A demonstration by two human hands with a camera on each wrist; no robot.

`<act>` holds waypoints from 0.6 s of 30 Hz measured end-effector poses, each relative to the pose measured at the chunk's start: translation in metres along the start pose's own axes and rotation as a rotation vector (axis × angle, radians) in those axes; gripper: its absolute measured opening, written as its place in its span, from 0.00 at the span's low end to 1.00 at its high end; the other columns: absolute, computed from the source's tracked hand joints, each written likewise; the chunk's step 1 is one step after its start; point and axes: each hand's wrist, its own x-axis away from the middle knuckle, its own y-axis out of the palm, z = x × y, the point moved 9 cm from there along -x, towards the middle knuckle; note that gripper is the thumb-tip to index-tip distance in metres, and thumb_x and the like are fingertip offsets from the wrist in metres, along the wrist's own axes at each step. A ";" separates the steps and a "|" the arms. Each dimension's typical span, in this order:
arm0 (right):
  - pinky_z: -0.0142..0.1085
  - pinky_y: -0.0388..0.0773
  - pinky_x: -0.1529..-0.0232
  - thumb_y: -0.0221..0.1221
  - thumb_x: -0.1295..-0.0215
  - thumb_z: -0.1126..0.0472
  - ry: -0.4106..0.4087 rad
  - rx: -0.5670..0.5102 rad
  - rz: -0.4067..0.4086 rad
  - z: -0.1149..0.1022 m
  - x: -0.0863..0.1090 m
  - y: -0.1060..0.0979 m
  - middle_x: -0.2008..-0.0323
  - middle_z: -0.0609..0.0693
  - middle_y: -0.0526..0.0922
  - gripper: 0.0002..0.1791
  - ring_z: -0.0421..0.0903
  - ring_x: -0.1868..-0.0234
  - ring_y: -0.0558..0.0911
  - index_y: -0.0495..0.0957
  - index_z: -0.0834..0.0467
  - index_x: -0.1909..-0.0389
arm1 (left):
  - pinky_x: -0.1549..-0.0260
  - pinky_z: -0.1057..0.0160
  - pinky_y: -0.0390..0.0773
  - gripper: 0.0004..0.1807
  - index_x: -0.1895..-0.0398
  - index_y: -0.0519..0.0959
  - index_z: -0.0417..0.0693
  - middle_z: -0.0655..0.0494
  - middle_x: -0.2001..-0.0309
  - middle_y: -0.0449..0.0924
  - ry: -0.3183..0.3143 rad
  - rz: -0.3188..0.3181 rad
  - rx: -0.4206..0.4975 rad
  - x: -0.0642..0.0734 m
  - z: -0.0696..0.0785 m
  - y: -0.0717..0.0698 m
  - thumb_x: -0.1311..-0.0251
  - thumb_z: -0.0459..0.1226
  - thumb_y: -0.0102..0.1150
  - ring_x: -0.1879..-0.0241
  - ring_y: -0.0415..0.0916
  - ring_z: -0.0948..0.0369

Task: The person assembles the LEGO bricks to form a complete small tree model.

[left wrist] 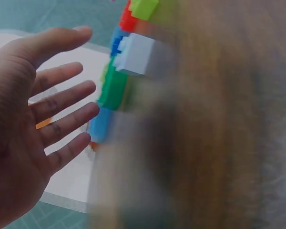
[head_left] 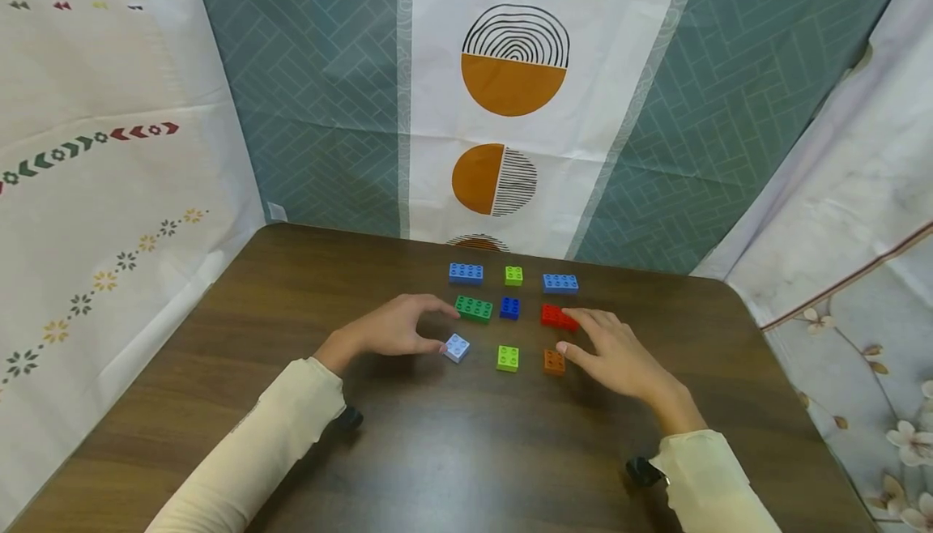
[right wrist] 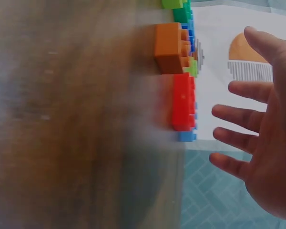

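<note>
The pale blue brick (head_left: pixel 457 347) sits askew just beside the thumb tip of my left grip (head_left: pixel 397 326); the orange brick (head_left: pixel 554 361) lies just beside the thumb of my right grip (head_left: pixel 615 355). Both are wide, fingers spread, holding nothing. Closing the left carelessly could nudge the green brick (head_left: pixel 474 309) by its fingertips; the right might likewise knock the red brick (head_left: pixel 559 317) near its fingers. Reaching inward too far could shove the nearer lime brick (head_left: pixel 507 359), between my hands, along the counter (head_left: pixel 437 452).
</note>
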 end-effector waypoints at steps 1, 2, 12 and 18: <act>0.72 0.58 0.29 0.53 0.27 0.32 0.003 -0.019 -0.009 0.001 0.001 0.003 0.25 0.59 0.68 0.41 0.64 0.25 0.64 0.63 0.52 0.23 | 0.32 0.45 0.74 0.29 0.34 0.78 0.52 0.57 0.34 0.79 0.001 -0.007 0.016 0.000 -0.002 0.003 0.38 0.46 0.69 0.36 0.75 0.55; 0.72 0.59 0.29 0.54 0.27 0.33 0.009 -0.040 -0.019 0.002 0.002 0.005 0.25 0.58 0.69 0.40 0.64 0.25 0.65 0.64 0.52 0.23 | 0.33 0.45 0.75 0.28 0.35 0.78 0.52 0.57 0.35 0.80 0.004 -0.011 0.025 0.000 -0.004 0.005 0.37 0.45 0.69 0.37 0.75 0.55; 0.66 0.68 0.31 0.59 0.28 0.38 0.037 -0.173 -0.072 0.013 0.011 0.027 0.31 0.55 0.77 0.33 0.60 0.30 0.72 0.73 0.53 0.31 | 0.33 0.47 0.75 0.25 0.37 0.80 0.51 0.57 0.38 0.82 -0.009 -0.041 0.097 -0.003 -0.016 0.019 0.39 0.40 0.71 0.39 0.76 0.56; 0.61 0.75 0.37 0.65 0.31 0.45 0.009 -0.184 -0.049 0.014 0.013 0.030 0.43 0.51 0.82 0.26 0.54 0.39 0.77 0.78 0.53 0.38 | 0.35 0.49 0.76 0.24 0.39 0.81 0.51 0.58 0.41 0.84 -0.017 -0.027 0.114 -0.005 -0.021 0.024 0.39 0.39 0.72 0.43 0.77 0.58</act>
